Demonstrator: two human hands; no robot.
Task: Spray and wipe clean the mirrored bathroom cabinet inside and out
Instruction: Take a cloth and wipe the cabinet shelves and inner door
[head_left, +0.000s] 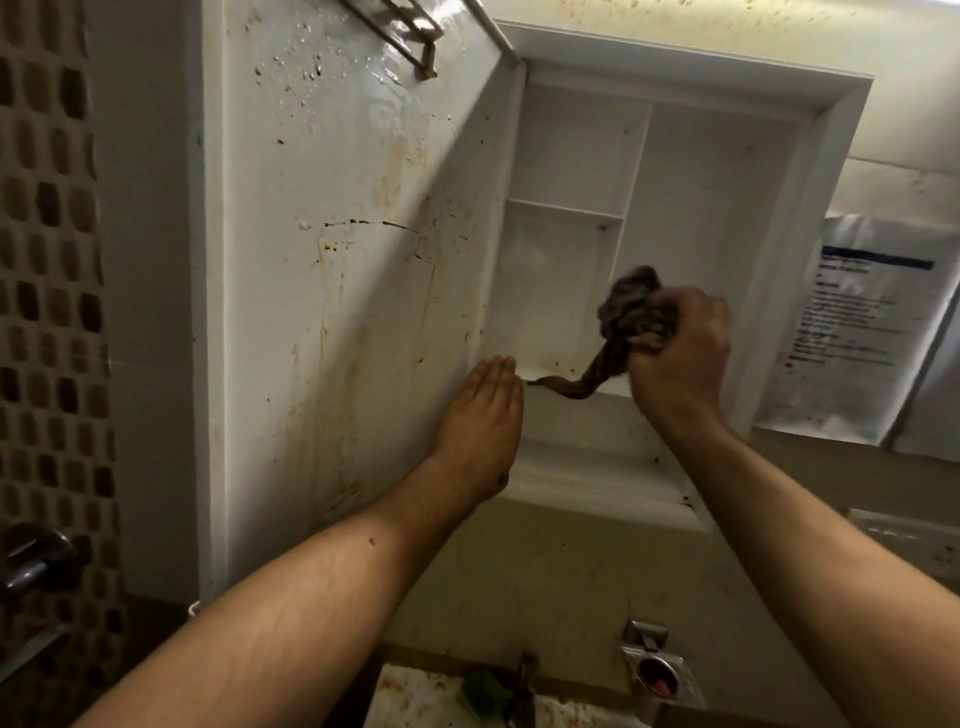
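The cabinet (727, 208) hangs on the wall. Its door (337, 286) is swung wide open to the left. The inside of the door has brown streaks and spots, and wet drops near the top.

The left grip (480, 410) lies flat on the door, low down by the hinge edge. Its fingers are straight and it holds nothing. The right grip (680, 353) is clenched round a dark rag (628, 301). The rag is bunched into a ball in front of the low part of the cabinet. A thin, twisted tail of the rag hangs down and lies on the bottom shelf (550, 369).

I think the job now is wiping the inside. The door is not clean yet.

A few things could go wrong:
- The rag looks very dirty, so it could smear brown muck back onto the white walls.
- The loose tail could drag dirt along the shelf or catch on its edge.
- The door looks wet, so the flat left grip could slip.
- A hard push there could strain the hinge.
- A paper (862, 322) is stuck up just right of the cabinet. A wide swipe or stray spray could soak it.
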